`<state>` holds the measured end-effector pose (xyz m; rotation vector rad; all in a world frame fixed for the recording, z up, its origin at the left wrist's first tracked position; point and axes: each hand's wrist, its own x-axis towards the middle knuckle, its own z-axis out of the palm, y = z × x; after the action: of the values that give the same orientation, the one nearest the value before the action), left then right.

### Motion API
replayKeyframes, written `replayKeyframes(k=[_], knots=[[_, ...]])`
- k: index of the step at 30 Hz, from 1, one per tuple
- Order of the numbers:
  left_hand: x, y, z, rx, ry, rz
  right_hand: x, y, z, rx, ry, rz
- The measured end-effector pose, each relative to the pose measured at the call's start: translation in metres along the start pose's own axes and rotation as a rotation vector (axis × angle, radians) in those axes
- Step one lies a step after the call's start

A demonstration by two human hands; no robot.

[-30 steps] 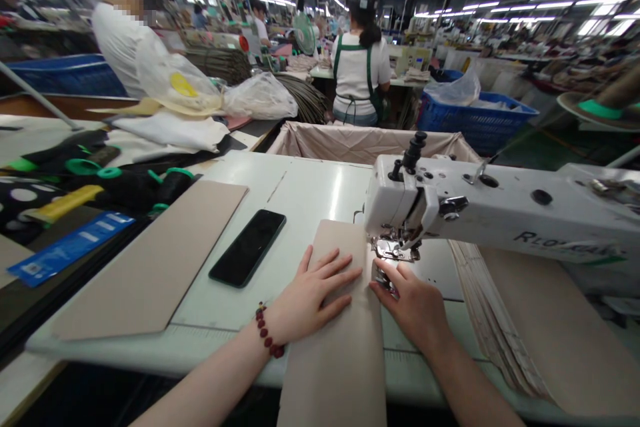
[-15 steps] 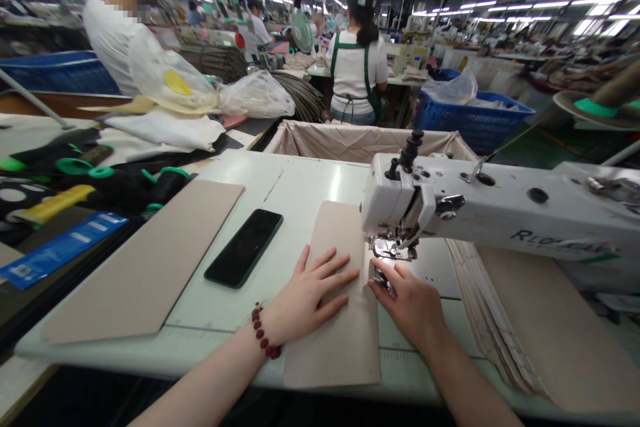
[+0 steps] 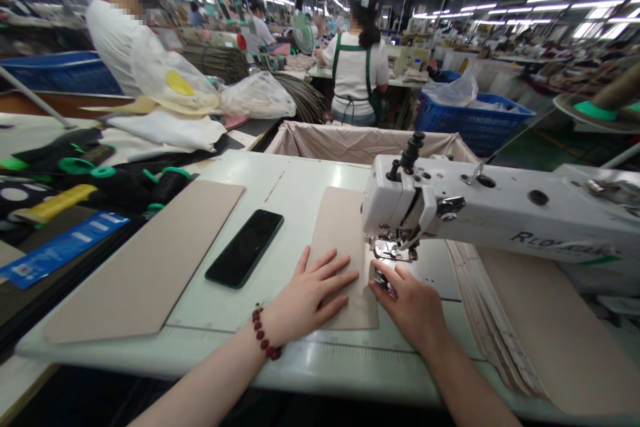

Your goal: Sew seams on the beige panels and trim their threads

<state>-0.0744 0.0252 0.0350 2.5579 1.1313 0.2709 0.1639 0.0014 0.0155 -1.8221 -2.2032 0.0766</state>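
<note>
- Huge factory floor with long rows of stations; a co-worker in a green apron works straight ahead, near a blue crate
- Left hand lies flat on a beige panel, fingers spread and pressing down, no grip
- Right hand rests on the panel's right edge beside the presser foot, fingers a bit curled, not pinching anything
- Panel sits on the white counter, its right edge under the sewing machine head
- Black phone lies just left of the panel, with a second beige panel beyond it
</note>
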Motion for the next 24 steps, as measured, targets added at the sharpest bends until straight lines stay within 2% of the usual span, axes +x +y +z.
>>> replayKeyframes(k=[6,12,17,24], knots=[[0.0,-0.002,0.004,0.035,0.033,0.05,0.001,-0.002,-0.001,-0.023,-0.009,0.012],[-0.003,0.006,0.003,0.087,0.039,0.129,0.0,0.0,-0.001,-0.013,0.004,-0.006],[-0.001,0.011,0.002,0.139,0.003,0.117,-0.001,0.001,0.0,-0.004,0.003,-0.003],[0.015,0.006,0.004,0.16,0.032,0.094,0.0,0.001,0.001,-0.005,0.008,-0.012]])
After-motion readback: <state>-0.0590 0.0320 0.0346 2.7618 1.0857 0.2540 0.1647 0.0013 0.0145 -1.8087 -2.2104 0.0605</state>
